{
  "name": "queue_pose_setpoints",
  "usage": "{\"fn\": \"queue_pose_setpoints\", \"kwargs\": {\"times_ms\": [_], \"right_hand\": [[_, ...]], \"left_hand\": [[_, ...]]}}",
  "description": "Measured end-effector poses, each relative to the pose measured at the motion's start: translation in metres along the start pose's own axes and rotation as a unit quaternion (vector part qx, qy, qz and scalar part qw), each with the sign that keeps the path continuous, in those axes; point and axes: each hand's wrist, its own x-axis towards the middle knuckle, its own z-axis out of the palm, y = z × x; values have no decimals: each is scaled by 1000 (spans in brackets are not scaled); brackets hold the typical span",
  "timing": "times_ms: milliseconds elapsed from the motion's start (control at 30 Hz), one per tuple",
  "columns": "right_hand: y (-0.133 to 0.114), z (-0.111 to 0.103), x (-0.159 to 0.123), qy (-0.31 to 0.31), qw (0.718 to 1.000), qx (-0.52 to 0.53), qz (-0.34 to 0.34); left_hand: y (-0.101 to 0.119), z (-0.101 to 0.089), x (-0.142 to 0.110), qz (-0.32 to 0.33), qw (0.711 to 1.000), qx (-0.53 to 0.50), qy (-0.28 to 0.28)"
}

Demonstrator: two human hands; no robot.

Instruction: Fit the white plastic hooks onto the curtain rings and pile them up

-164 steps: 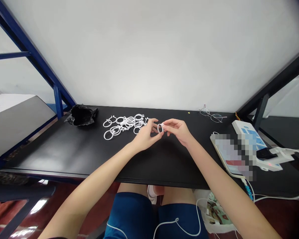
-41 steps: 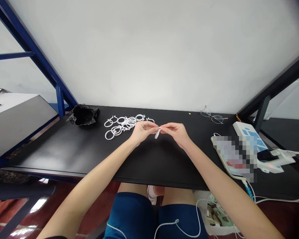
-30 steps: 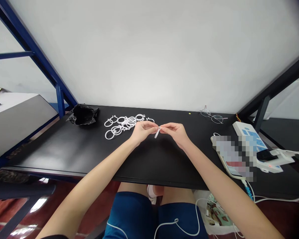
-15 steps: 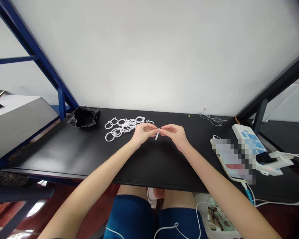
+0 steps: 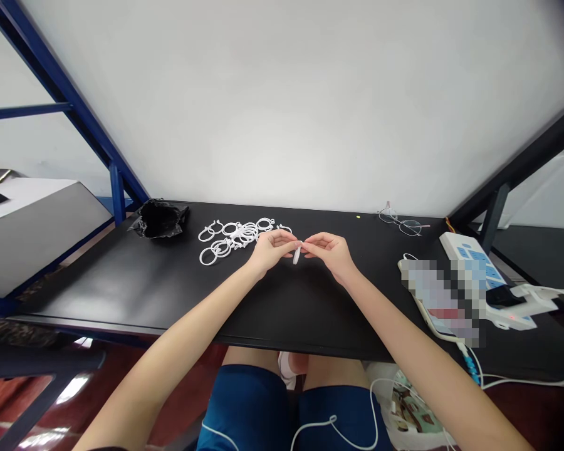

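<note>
Between my two hands, over the black tabletop [image 5: 282, 313], a white ring [image 5: 296, 255] hangs nearly edge-on. My left hand [image 5: 270, 249] pinches its top from the left with thumb and fingers. From the other side my right hand [image 5: 331, 250] pinches the same spot, the fingertips of both hands almost meeting. Fine detail at the pinch is hidden by the fingers. Just left of my left hand lies a loose pile of several white rings [image 5: 245, 234] with small eyelets, like curtain rings; one more shows partly behind my left fingers.
An open black plastic bag [image 5: 160, 220] stands at the back left. Eyeglasses [image 5: 399, 220] lie near the wall. On the right are a phone [image 5: 432, 300] with a charging cable and a power strip [image 5: 472, 257] with plugs. A white cable [image 5: 333, 421] crosses my lap.
The white ring between my fingers has turned slightly, so a bit more of its loop shows. Both hands stay in the same place; the view has shifted a little.
</note>
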Motion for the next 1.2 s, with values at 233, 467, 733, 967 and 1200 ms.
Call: {"fn": "queue_pose_setpoints", "kwargs": {"times_ms": [233, 467, 733, 967, 1200], "right_hand": [[0, 2, -1, -6, 1000, -18, 5], [0, 0, 0, -2, 999, -33, 5], [-3, 1, -1, -14, 999, -37, 11], [-11, -12, 6, 41, 999, -24, -5], [-19, -40, 16, 130, 989, -43, -58]], "left_hand": [[-1, 0, 0, 0, 1000, -12, -8], [-1, -1, 0, -4, 999, -25, -20], [-2, 0, 1, 4, 1000, -14, -18], [4, -20, 15, 29, 997, -16, 70], [0, -36, 20, 113, 975, 179, 72]]}}
